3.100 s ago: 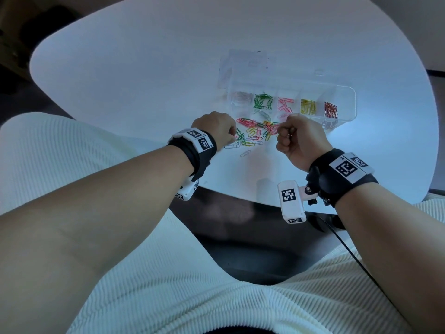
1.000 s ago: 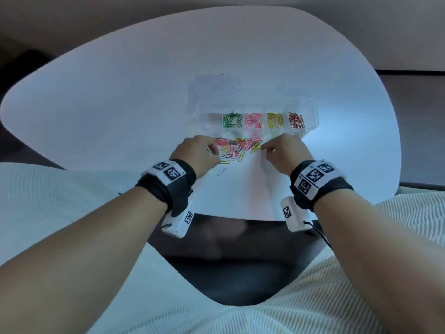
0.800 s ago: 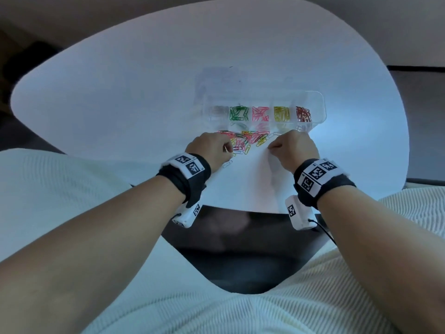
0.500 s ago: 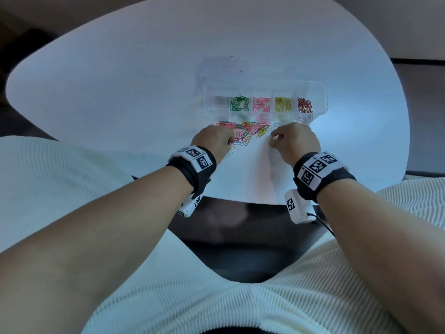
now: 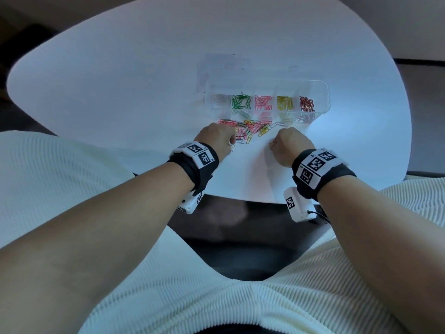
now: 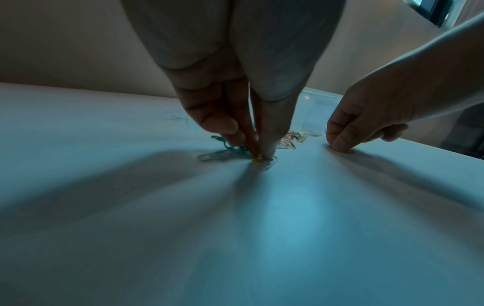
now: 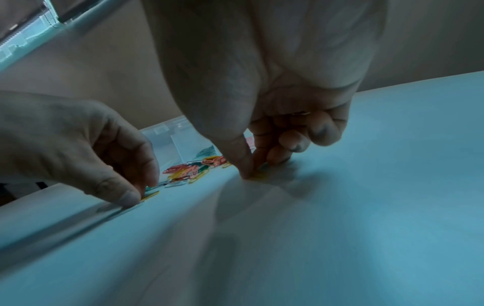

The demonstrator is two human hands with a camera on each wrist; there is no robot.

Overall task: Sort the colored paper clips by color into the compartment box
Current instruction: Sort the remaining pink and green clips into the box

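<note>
- Left hand [image 5: 218,138]: lower centre of the head view, knuckles up, fingers pointed down at the table [image 5: 120,68]. In the left wrist view thumb and forefinger tips meet on a yellow clip [image 6: 258,160] lying flat on the surface; a pale clip [image 6: 212,155] lies just beside it, to the left in that frame.
- Right hand [image 5: 290,147]: just right of the left hand, curled the same way. In the right wrist view thumb and forefinger close on a second yellow clip [image 7: 258,175], though blur leaves it unsure whether it is lifted or only pressed.
- Loose pile of clips [image 5: 248,127]: mixed red, pink, green, yellow, between both hands and the box, just above the knuckles in frame; the left hand is touching its lower edge.
- Compartment box [image 5: 322,92]: clear, long axis running left to right across centre frame, directly above the pile. Cells left to right: pale, green, pink, yellow, dark red.
- Bearing for the drop: the yellow cell [image 5: 284,103] lies up-frame, almost straight above the right hand, which is the nearer one; the left hand would have to cross rightwards.
</note>
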